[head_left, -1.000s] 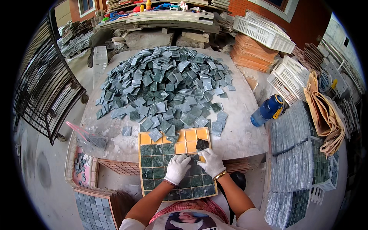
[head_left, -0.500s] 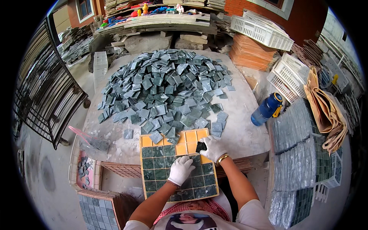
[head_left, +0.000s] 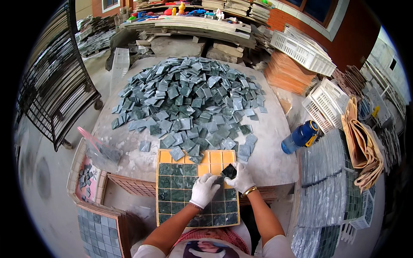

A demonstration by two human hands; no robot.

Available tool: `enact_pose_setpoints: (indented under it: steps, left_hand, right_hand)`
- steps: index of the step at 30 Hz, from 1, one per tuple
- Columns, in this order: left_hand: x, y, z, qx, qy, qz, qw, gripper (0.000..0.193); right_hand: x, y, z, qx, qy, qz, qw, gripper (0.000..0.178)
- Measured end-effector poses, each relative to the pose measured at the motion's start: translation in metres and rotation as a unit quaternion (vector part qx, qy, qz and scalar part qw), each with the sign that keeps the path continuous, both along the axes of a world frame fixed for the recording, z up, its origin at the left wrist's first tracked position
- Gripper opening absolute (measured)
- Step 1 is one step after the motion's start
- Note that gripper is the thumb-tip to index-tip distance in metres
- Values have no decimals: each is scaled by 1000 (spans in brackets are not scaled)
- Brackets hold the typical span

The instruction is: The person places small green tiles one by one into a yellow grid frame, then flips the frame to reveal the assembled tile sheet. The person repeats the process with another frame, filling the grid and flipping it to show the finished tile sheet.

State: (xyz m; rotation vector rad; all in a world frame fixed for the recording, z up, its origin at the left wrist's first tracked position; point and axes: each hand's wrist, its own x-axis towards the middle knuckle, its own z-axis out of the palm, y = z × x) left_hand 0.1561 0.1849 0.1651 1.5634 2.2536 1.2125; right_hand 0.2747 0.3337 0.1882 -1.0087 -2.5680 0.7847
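Note:
A yellow gridded board (head_left: 216, 157) lies at the table's front edge, its lower rows filled with square dark green stone tiles (head_left: 177, 195). My white-gloved right hand (head_left: 241, 179) pinches a tilted dark green tile (head_left: 229, 171) above the board's right side. My left hand (head_left: 204, 191), also gloved, rests over the middle of the board. Its fingers are bent, with thumb and forefinger apart beside a set tile. Several cells in the upper rows show bare yellow. Loose tiles overlap the board's far edge, spilling from a large heap (head_left: 189, 101) behind it.
A blue bottle (head_left: 300, 136) stands at the table's right edge. Beyond it are stacks of tiled sheets (head_left: 320, 185) and white crates (head_left: 325, 103). At left are a clear bag (head_left: 102, 151), a bin of tile scraps (head_left: 73, 174) and a black metal rack (head_left: 60, 81).
My right hand has drawn slightly towards me and right with its tile, which is now turned cornerwise. My left hand stays over the board. The whole view has shifted slightly.

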Motion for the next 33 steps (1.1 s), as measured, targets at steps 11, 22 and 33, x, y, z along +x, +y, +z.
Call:
enact_pose_setpoints:
  steps: [11, 22, 33]
  left_hand:
    - [11, 5, 48, 127, -534, -111, 828, 34]
    - [-1, -1, 16, 34, -391, 21, 919, 26]
    - [-9, -21, -8, 55, -95, -42, 993, 16]
  right_hand:
    - [6, -51, 78, 111, 19, 87, 990, 61]
    - [-12, -1, 51, 119, -47, 85, 988, 61]
    - [-43, 93, -3, 26, -153, 161, 975, 57]
